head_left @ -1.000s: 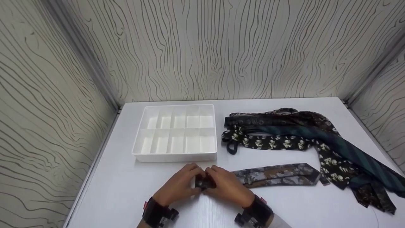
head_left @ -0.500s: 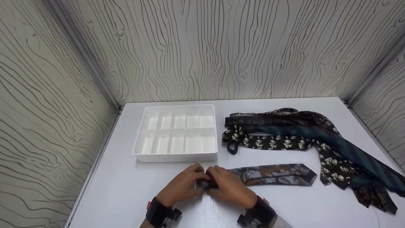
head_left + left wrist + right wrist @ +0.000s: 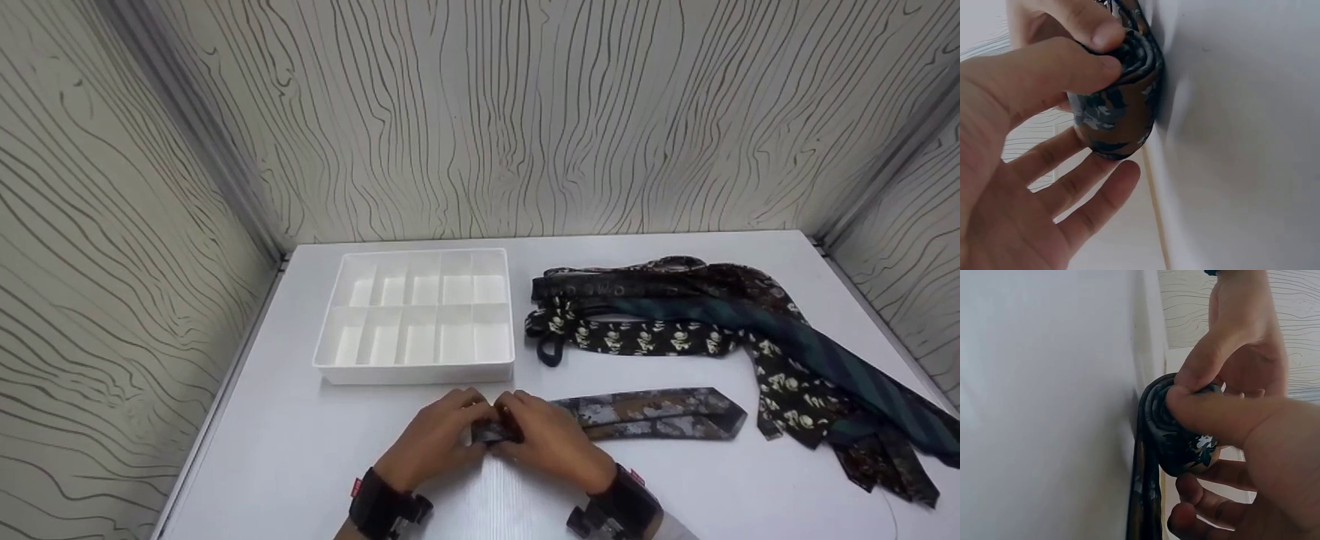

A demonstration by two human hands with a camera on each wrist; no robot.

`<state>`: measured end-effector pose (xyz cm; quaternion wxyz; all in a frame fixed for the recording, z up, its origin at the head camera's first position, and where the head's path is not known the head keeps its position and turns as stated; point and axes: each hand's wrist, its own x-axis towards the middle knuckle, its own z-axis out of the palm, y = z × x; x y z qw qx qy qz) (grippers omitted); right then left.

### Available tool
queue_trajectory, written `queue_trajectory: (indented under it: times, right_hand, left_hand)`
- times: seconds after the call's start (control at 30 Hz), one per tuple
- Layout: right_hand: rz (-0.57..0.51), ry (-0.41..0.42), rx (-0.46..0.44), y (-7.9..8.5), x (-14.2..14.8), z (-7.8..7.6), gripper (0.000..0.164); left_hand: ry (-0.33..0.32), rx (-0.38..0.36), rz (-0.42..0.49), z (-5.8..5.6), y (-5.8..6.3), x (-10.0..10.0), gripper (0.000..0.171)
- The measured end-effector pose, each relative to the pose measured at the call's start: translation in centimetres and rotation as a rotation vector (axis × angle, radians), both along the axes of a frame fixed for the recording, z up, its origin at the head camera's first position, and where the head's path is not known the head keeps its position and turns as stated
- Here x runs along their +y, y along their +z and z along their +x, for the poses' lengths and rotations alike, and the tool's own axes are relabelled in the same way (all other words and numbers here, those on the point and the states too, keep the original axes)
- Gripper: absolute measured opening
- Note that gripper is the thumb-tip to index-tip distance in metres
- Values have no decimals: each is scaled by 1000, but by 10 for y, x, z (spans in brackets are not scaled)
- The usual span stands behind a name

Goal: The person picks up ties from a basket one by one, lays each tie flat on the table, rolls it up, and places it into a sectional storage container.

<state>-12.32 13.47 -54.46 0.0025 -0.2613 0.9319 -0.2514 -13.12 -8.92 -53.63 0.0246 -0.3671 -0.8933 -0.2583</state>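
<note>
Hands around the tie's rolled end

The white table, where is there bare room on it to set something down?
Free: the white table left of the divided tray, and the front patch bounded by the right hand, camouflage-print tie and heap of ties. Crowded: the right side, under the heap, and the middle, where left hand and right hand hold that tie's rolled end.

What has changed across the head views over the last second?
The left hand and right hand have edged right, still gripping the rolled end of the camouflage tie, while its flat pointed end slid slightly left. The divided white box and other ties stayed put.
</note>
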Motion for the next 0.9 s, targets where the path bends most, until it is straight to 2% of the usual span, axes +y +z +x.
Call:
queue_trajectory:
  times: [0.13, 0.27, 0.4, 0.53, 0.63, 0.8, 0.9]
  right_hand:
    - [28, 2, 39, -1, 4, 1, 49]
    - [33, -11, -2, -2, 10, 0, 55]
    - [-26, 4, -61, -2, 14, -3, 54]
    - [-26, 16, -25, 0, 16, -6, 47]
    - [0, 7, -4, 1, 17, -7, 46]
    - [-4, 8, -14, 1, 13, -6, 58]
    - [-26, 7, -16, -1, 10, -7, 55]
  left_hand:
    - [-5, 7, 8, 1, 1, 2, 34]
    - [-8, -64, 42, 1, 1, 0, 40]
    - [10, -105, 56, 1, 3, -3, 44]
    - [29, -129, 44, 1, 5, -3, 49]
    - [35, -110, 18, 1, 5, -2, 51]
    - [23, -7, -37, 1, 3, 3, 43]
    - [20, 17, -38, 1, 3, 6, 38]
